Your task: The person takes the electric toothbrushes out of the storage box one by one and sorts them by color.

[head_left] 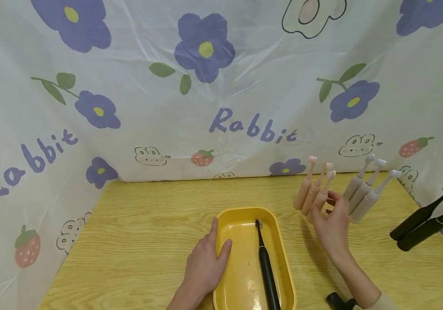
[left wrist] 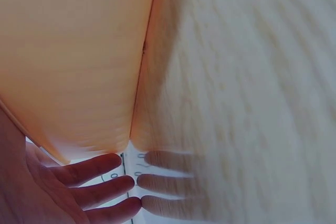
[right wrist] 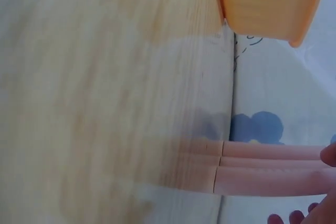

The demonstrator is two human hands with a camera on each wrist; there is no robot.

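Head view: hands (head_left: 206,258) open (left on tray (head_left: 283,258))

Three grey toothbrushes (head_left: 365,189) and two black toothbrushes (head_left: 423,219) stand on the table (head_left: 140,215).

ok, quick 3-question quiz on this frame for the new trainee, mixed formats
1. True or false: the black toothbrush lies inside the yellow tray.
2. Multiple choice: which toothbrushes is the right hand reaching at? A) pink toothbrushes B) grey toothbrushes C) black pair at far right
3. Fill in: the left hand rests on the tray's ____ rim.

Key: 1 true; 2 A; 3 left
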